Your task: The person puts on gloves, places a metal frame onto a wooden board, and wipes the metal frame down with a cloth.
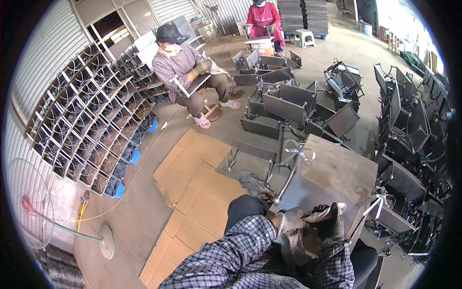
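Across my lap lies a grey metal panel [310, 193] with tubular bars at its ends. One bar [287, 182] carries a shiny star-shaped foot [299, 150], and another such foot [381, 198] sits at the right end. A crumpled grey-beige cloth [294, 235] is bunched at the panel's near edge. My left hand [277, 222] goes into this cloth, which hides its fingers. Dark gloved fingers of my right hand [326, 211] are bent over the cloth beside the panel.
A wooden board [339, 166] stands just beyond the panel. Flattened cardboard [202, 190] covers the floor at left. Similar metal frames [288, 103] stand ahead, with more stacked [402, 125] at right. A seated co-worker [180, 67] handles a panel; another person [262, 24] sits farther back.
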A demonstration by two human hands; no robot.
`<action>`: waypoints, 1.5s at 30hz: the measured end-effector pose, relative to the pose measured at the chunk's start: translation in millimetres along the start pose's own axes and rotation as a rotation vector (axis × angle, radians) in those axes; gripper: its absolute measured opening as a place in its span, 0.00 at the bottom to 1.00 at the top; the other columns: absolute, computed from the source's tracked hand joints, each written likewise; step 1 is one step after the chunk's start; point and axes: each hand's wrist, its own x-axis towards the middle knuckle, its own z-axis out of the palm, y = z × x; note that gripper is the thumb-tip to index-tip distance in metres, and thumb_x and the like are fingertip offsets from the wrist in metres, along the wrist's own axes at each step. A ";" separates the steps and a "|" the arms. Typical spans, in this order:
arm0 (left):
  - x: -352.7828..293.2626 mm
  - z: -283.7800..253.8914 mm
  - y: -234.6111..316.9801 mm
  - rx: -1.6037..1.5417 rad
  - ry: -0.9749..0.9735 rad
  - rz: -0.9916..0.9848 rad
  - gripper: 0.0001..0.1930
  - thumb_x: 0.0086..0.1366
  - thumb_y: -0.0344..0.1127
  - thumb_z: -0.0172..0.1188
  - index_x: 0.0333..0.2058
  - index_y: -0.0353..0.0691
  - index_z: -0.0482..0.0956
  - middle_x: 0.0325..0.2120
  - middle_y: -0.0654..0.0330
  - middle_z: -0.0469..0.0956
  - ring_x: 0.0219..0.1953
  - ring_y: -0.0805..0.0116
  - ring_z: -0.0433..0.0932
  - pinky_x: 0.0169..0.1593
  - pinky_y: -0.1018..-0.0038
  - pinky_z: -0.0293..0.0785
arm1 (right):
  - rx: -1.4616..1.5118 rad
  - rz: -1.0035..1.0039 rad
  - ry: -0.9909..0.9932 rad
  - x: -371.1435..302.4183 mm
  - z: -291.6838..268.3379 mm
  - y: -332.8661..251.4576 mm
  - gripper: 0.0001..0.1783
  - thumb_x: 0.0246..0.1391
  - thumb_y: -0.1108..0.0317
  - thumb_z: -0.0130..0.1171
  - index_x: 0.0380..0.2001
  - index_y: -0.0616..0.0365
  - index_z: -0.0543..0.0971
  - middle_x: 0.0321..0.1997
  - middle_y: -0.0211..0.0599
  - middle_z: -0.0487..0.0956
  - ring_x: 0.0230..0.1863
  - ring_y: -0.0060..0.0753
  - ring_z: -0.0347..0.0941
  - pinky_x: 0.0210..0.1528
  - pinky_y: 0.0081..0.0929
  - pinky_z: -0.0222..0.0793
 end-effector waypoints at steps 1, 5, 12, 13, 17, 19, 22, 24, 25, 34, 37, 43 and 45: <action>5.3 -0.4 -5.8 0.048 0.017 0.027 0.24 0.54 0.30 0.62 0.52 0.41 0.77 0.40 0.59 0.82 0.40 0.68 0.78 0.47 0.74 0.72 | 0.000 0.002 0.000 -1.4 3.6 -0.1 0.21 0.58 0.49 0.61 0.38 0.58 0.75 0.38 0.40 0.78 0.45 0.46 0.73 0.53 0.45 0.71; 4.5 0.7 -3.9 0.130 0.086 0.054 0.23 0.53 0.31 0.62 0.51 0.40 0.78 0.40 0.57 0.82 0.42 0.66 0.78 0.48 0.72 0.72 | -0.013 0.012 -0.009 -5.2 7.8 -2.2 0.21 0.58 0.49 0.61 0.39 0.58 0.76 0.39 0.41 0.78 0.45 0.46 0.74 0.52 0.46 0.72; 28.3 2.0 -41.5 0.007 0.073 0.226 0.23 0.52 0.31 0.63 0.50 0.40 0.78 0.40 0.57 0.82 0.43 0.66 0.78 0.48 0.71 0.72 | -0.060 -0.032 -0.027 -1.3 4.6 0.8 0.21 0.57 0.49 0.61 0.39 0.58 0.77 0.38 0.41 0.79 0.44 0.47 0.75 0.52 0.47 0.72; 24.6 1.4 -35.3 0.009 0.052 0.198 0.23 0.52 0.32 0.63 0.50 0.40 0.78 0.40 0.58 0.82 0.42 0.67 0.78 0.47 0.72 0.72 | -0.060 -0.035 -0.024 -1.2 3.4 0.3 0.21 0.57 0.49 0.61 0.39 0.58 0.77 0.38 0.41 0.79 0.44 0.47 0.75 0.52 0.47 0.72; 23.3 0.9 -33.9 -0.015 0.035 0.110 0.22 0.53 0.32 0.63 0.50 0.40 0.78 0.38 0.60 0.82 0.39 0.69 0.78 0.44 0.73 0.73 | -0.043 -0.017 -0.003 -4.3 6.9 -0.9 0.21 0.58 0.49 0.61 0.39 0.58 0.77 0.38 0.41 0.79 0.44 0.47 0.75 0.52 0.47 0.72; 24.1 0.8 -35.5 -0.020 0.034 0.137 0.22 0.53 0.31 0.63 0.49 0.40 0.79 0.37 0.61 0.82 0.38 0.70 0.77 0.43 0.73 0.73 | -0.053 -0.012 -0.009 -4.3 6.8 -1.2 0.21 0.58 0.49 0.61 0.39 0.58 0.77 0.38 0.41 0.79 0.44 0.47 0.75 0.52 0.47 0.72; 14.1 1.7 -20.5 -0.055 0.022 0.129 0.21 0.53 0.30 0.63 0.48 0.38 0.79 0.36 0.62 0.81 0.36 0.71 0.77 0.42 0.74 0.73 | -0.041 -0.009 -0.056 -1.8 2.9 -2.0 0.21 0.58 0.49 0.61 0.38 0.58 0.77 0.38 0.41 0.79 0.44 0.46 0.75 0.52 0.46 0.71; 15.2 2.3 -18.7 -0.086 0.013 0.092 0.20 0.53 0.30 0.63 0.47 0.38 0.79 0.36 0.62 0.81 0.36 0.72 0.77 0.41 0.74 0.73 | -0.019 -0.008 -0.029 -5.3 9.9 -2.2 0.21 0.57 0.48 0.61 0.37 0.58 0.77 0.37 0.40 0.79 0.44 0.46 0.75 0.52 0.46 0.71; 20.8 2.9 -29.3 -0.115 0.021 0.108 0.20 0.53 0.29 0.62 0.48 0.37 0.79 0.36 0.63 0.81 0.36 0.72 0.77 0.41 0.74 0.73 | -0.020 -0.004 -0.035 -3.3 8.4 -0.6 0.21 0.57 0.48 0.61 0.37 0.58 0.77 0.37 0.40 0.79 0.44 0.46 0.75 0.52 0.46 0.71; 26.6 4.1 -35.4 -0.160 0.000 0.126 0.21 0.54 0.28 0.61 0.49 0.38 0.79 0.36 0.62 0.81 0.35 0.72 0.76 0.40 0.75 0.73 | -0.087 -0.019 -0.046 -0.6 1.6 -2.3 0.23 0.57 0.47 0.61 0.38 0.58 0.77 0.38 0.41 0.78 0.46 0.46 0.74 0.53 0.46 0.71; 31.5 3.6 -42.6 -0.092 0.017 0.146 0.22 0.54 0.29 0.61 0.50 0.39 0.78 0.36 0.61 0.81 0.35 0.71 0.77 0.40 0.75 0.72 | -0.082 0.010 -0.045 -2.1 1.9 -2.5 0.23 0.57 0.47 0.61 0.38 0.58 0.77 0.39 0.41 0.79 0.46 0.47 0.75 0.52 0.47 0.72; 36.5 3.1 -52.9 -0.109 0.003 0.189 0.22 0.55 0.31 0.62 0.51 0.39 0.78 0.36 0.61 0.82 0.36 0.71 0.77 0.42 0.74 0.73 | -0.058 -0.022 -0.015 -2.0 3.9 0.2 0.22 0.57 0.48 0.62 0.39 0.58 0.76 0.39 0.41 0.79 0.45 0.47 0.75 0.52 0.47 0.72; 26.1 4.8 -36.0 -0.128 -0.010 0.200 0.22 0.55 0.31 0.62 0.51 0.39 0.78 0.36 0.61 0.82 0.36 0.71 0.77 0.43 0.74 0.73 | -0.031 -0.020 -0.032 -1.4 0.6 -1.9 0.23 0.56 0.48 0.62 0.39 0.58 0.76 0.39 0.41 0.79 0.45 0.47 0.75 0.52 0.47 0.72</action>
